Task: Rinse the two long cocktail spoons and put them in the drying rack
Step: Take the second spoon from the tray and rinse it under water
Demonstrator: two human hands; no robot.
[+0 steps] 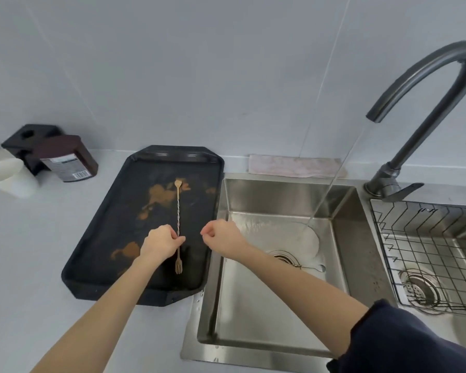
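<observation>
My left hand is pinched on a gold spoon, fingers closed round its twisted shaft toward the lower end. The spoon runs nearly straight up and down over the middle of the black tray; its small bowl points to the tray's far edge, and its forked tail pokes out below my fist, toward the near edge. I cannot tell whether it is lifted or resting on the tray. Brown stains mark the tray floor.

My right hand hangs over the tray's right edge, just left of the sink, fingers curled loosely together and holding nothing that I can see.

The second spoon lies on the sink floor, just right of the drain; only a silvery part of it shows, so I cannot make out its whole length. Water streams from the tap and fans out on the sink floor behind the drain.

The wire rack sits in the right basin, beyond the tap's base.
</observation>
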